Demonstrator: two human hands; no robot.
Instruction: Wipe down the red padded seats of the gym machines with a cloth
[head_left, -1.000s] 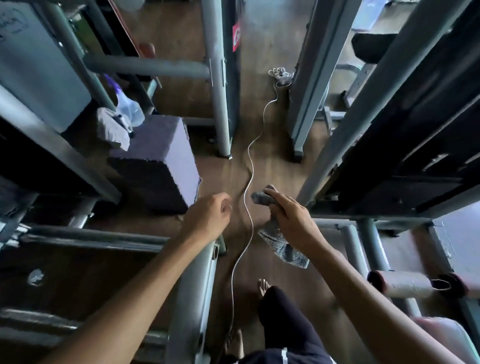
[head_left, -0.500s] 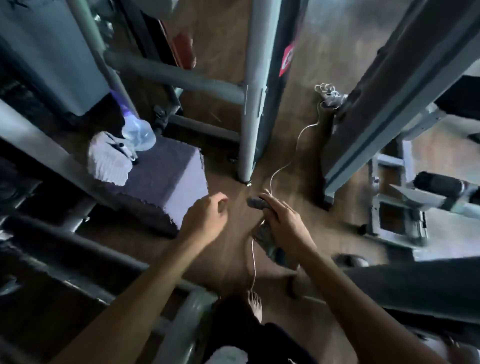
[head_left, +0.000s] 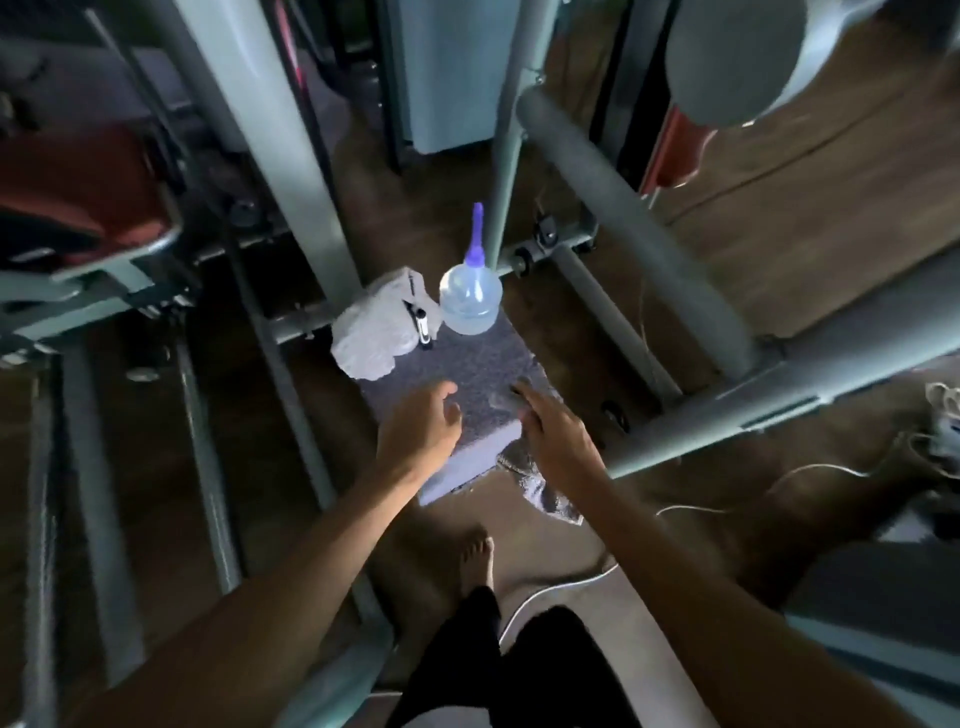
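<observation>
My right hand holds the grey speckled cloth at the near right corner of a purple foam block; the cloth hangs down below the palm. Over the block's near left edge hovers my left hand, fingers loosely curled and holding nothing. A red padded seat shows on the machine at the far left, well away from both hands.
A clear spray bottle with a purple nozzle and a crumpled white bag stand on the block's far end. Grey machine posts and a thick tube hem the block in. A white cable trails past my bare foot.
My view has swung left toward the purple block. Both hands moved from above the floor to the block's near edge, the right one still carrying the cloth.
</observation>
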